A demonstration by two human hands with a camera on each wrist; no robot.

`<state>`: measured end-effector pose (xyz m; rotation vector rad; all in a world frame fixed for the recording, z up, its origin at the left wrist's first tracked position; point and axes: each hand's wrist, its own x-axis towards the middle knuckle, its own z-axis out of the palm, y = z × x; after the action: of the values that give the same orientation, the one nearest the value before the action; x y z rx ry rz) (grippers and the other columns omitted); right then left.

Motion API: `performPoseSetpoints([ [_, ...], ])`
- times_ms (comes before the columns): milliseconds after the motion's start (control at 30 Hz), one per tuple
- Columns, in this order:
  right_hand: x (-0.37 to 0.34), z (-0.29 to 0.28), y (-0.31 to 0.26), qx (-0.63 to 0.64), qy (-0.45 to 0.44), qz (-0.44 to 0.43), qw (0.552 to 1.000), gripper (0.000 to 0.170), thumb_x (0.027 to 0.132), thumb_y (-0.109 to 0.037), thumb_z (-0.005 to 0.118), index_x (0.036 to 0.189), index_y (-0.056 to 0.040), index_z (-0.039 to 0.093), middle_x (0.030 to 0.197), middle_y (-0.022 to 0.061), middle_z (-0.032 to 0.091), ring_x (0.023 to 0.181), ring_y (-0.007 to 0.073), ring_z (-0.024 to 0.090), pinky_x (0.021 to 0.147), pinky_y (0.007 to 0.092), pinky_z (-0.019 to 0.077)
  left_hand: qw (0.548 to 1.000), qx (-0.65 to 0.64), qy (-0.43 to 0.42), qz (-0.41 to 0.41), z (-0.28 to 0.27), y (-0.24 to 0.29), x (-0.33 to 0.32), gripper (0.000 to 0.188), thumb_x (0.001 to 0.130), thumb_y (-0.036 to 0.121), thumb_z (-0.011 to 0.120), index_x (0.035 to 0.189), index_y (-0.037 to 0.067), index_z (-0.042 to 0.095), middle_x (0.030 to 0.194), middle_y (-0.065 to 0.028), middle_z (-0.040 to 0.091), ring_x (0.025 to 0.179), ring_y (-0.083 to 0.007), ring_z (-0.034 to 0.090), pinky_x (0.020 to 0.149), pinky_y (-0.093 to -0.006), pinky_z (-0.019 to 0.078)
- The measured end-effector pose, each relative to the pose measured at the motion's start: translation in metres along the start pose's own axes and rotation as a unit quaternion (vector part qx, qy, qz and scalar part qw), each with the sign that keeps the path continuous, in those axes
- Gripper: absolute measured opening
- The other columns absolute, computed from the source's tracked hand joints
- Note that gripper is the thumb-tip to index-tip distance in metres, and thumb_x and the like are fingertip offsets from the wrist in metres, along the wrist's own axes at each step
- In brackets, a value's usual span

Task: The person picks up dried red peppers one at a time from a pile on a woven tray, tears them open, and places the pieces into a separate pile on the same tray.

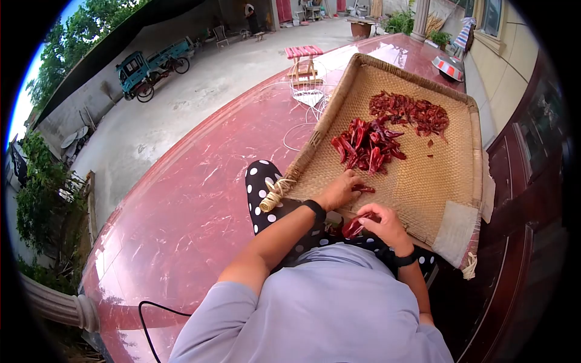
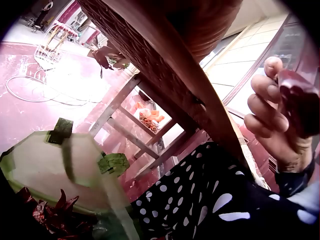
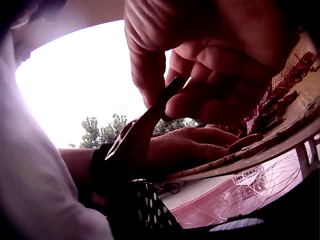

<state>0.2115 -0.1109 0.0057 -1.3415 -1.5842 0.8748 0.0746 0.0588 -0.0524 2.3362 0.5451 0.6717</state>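
Between its thumb and fingers, my right hand [image 1: 387, 227] pinches a dark red dried chili [image 1: 353, 226] just off the near rim of a woven tray [image 1: 423, 175]. In the right wrist view the chili [image 3: 137, 132] hangs slanting from the fingertips of that hand [image 3: 215, 60]. My left hand [image 1: 341, 190] lies over the near edge of the tray, a small chili [image 1: 364, 189] held at its thumb and fingers. Beyond the hands lie a heap of whole chilies [image 1: 368, 145] and a flatter pile of chili pieces [image 1: 411, 112]. The left wrist view hides the left fingertips.
Below the tray, in the left wrist view, are a pale container with green tape [image 2: 65, 165], dark red chilies [image 2: 57, 215] and a wooden stool frame [image 2: 132, 135]. A striped stool [image 1: 304, 52] and white cable [image 1: 293, 127] stand left of the tray.
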Motion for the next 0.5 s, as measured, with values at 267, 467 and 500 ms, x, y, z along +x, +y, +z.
performPoseSetpoints([
  [267,0.000,0.013,-0.001,-0.203,-0.033,-0.102,0.973,0.013,0.082,-0.017,0.068,0.094,-0.0107,0.067,0.087,0.0079,0.064,0.080,0.0273,0.063,0.071,0.0359,0.0518,0.976,-0.199,-0.006,-0.084,-0.006,-0.004,-0.001,0.020,0.099,0.015,0.058,0.110,0.000,0.064,0.087,-0.0029,0.058,0.067,-0.0096,0.052,0.064,-0.0246,0.0473],
  [467,-0.001,0.008,0.007,-0.204,0.012,-0.085,0.975,0.016,0.081,-0.011,0.071,0.096,-0.0081,0.067,0.097,0.0075,0.063,0.079,0.0260,0.064,0.069,0.0332,0.0521,0.941,-0.305,-0.025,-0.141,-0.012,0.002,-0.001,0.018,0.097,0.014,0.059,0.110,0.002,0.063,0.085,0.0020,0.059,0.070,-0.0065,0.050,0.064,-0.0228,0.0451],
  [500,-0.001,0.007,0.005,-0.195,0.011,-0.083,0.977,0.018,0.081,-0.010,0.071,0.098,-0.0067,0.067,0.100,0.0080,0.063,0.079,0.0254,0.064,0.069,0.0323,0.0520,0.938,-0.313,-0.025,-0.146,-0.013,0.003,-0.001,0.018,0.097,0.014,0.060,0.110,0.002,0.063,0.086,0.0020,0.059,0.070,-0.0064,0.050,0.064,-0.0227,0.0451],
])
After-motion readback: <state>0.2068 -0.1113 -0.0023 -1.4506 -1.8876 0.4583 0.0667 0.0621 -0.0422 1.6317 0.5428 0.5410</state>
